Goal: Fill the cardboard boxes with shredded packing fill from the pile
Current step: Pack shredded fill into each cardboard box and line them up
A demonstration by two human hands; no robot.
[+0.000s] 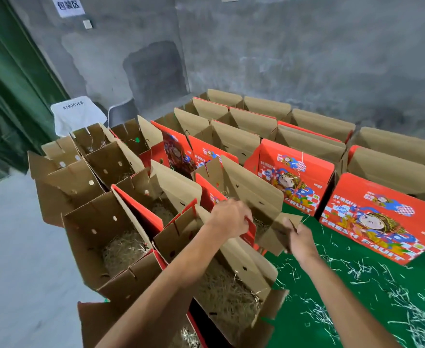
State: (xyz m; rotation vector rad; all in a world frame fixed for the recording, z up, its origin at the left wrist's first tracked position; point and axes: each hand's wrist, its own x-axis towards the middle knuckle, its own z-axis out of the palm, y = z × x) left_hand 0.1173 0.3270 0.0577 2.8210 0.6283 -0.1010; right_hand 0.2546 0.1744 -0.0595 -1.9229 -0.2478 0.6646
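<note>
We look down over rows of open cardboard fruit boxes standing on a green table (304, 320), brown inside and red outside with a cartoon print and the words "FRESH FRUIT". Our left hand (227, 218) reaches over the nearest boxes and grips the red edge of a side flap (250, 231) on the middle box (254, 194), fingers curled over the edge. Our right hand (299, 238) pinches the brown end flap (279, 232) of the same box, thumb on the inner face, the other fingers hidden behind the cardboard. That flap looks blurred. Shredded packing fill (225, 292), straw-coloured, lies in the bottom of the nearest box (246, 262) under our left forearm. More fill (122, 249) lies in the box to its left (98, 234), and a little shows in the box behind (160, 209) and in the box cut off at the lower edge (186, 337). Inside the middle box only a few strands show near the right hand; how full it is we cannot tell. Loose pale shreds (407, 320) are scattered over the table to the right, thickest towards the lower right corner; a proper pile is not in view. Two closed-front printed boxes (294, 177) (379, 219) stand to the right. Behind the rows, a grey concrete wall (281, 46) with a white paper sign (67, 5), a green curtain (8, 91) at left, and a chair draped with white cloth (77, 114).
</note>
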